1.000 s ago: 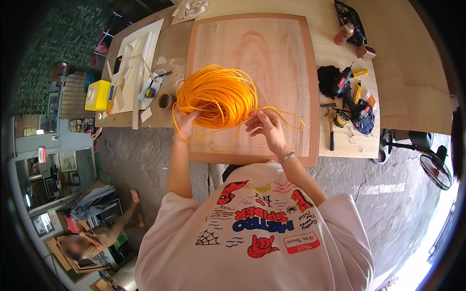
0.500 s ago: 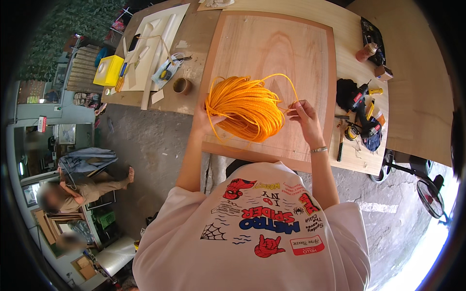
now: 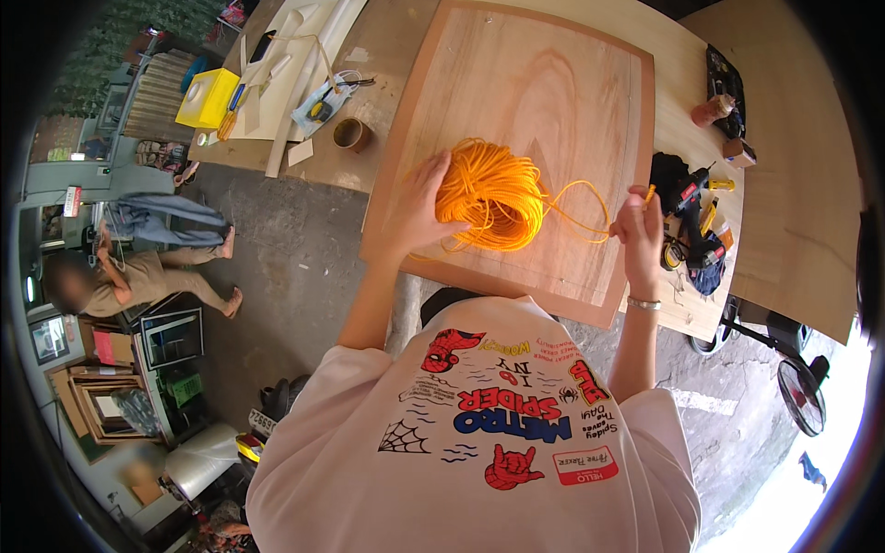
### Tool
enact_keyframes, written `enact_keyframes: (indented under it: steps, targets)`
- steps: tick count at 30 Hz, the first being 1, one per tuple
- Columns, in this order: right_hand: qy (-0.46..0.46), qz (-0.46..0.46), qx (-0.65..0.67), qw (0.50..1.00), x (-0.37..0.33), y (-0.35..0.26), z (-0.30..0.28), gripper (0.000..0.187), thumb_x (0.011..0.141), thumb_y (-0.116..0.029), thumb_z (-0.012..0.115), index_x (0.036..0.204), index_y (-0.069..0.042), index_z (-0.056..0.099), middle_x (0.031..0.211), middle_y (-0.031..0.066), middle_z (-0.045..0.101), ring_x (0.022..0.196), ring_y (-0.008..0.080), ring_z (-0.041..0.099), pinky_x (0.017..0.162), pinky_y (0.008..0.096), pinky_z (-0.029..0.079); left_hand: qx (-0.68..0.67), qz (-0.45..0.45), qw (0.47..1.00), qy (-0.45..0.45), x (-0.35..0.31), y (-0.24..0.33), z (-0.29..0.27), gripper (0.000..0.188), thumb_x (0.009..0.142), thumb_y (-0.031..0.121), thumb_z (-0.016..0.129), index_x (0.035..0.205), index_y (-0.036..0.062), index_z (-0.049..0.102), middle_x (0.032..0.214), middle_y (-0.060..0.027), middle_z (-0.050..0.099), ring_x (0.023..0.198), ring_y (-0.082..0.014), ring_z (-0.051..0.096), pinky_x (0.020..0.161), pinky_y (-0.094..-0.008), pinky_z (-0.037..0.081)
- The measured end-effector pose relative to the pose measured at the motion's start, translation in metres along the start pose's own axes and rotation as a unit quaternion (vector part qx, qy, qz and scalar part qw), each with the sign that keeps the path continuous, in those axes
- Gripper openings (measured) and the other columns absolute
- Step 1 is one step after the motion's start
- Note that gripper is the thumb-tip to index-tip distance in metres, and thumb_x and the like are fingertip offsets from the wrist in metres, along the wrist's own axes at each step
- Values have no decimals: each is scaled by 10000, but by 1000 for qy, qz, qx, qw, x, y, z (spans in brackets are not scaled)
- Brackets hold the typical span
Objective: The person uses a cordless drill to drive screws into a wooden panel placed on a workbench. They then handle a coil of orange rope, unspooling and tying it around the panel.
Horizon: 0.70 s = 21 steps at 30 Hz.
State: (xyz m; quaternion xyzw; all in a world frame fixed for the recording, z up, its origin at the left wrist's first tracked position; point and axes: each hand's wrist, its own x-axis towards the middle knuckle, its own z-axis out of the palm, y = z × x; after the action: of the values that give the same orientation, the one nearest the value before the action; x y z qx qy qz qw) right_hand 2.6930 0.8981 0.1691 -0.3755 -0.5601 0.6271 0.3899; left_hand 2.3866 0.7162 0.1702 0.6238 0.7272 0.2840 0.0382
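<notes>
Orange cord coil [image 3: 493, 195]: a loose bundle of bright orange cord lying on the wooden board, near its middle; a few loops trail toward the board's near edge and one strand runs off to the right.
Desk [image 3: 387, 41]: long wooden top carrying the board and tools, above a bare concrete floor.
Wooden board [image 3: 553, 83]: large pale panel with a darker brown border, lying flat on the desk.
Tool pile [image 3: 690, 217]: dark tools and a cordless drill heaped on the desk just right of the board.
Yellow box [image 3: 206, 98]: at the desk's far left end, beside white sheets.
Left hand [image 3: 419, 207]: grip pressed against the coil's left side, fingers curled onto the cord.
Right hand [image 3: 638, 230]: raised at the board's right edge, grip pinched shut on the cord's free end; a bracelet on the wrist.
Tape roll [image 3: 351, 135]: small brown ring on the desk, left of the board.
</notes>
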Motion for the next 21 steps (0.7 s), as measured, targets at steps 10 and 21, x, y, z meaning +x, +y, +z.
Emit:
enact_keyframes:
  steps: [10,21]
  targets:
    - [-304,-43,-577,757,15,-14,45,221,878,-226,726,1055,-93,727,996,111,738,934,306,706,756,415,547,-621,414,643,174,-25,128,-212,451,931,166,586,1321,-60,583,797,-91,640,692,-232,620,1074,-355,478]
    - [-250,-326,-572,710,51,-1,83,311,849,-28,659,1137,-135,706,830,40,647,852,248,626,890,399,424,-607,501,573,227,-16,170,-246,278,948,94,520,1023,-75,728,695,-61,604,635,-190,614,751,-399,572]
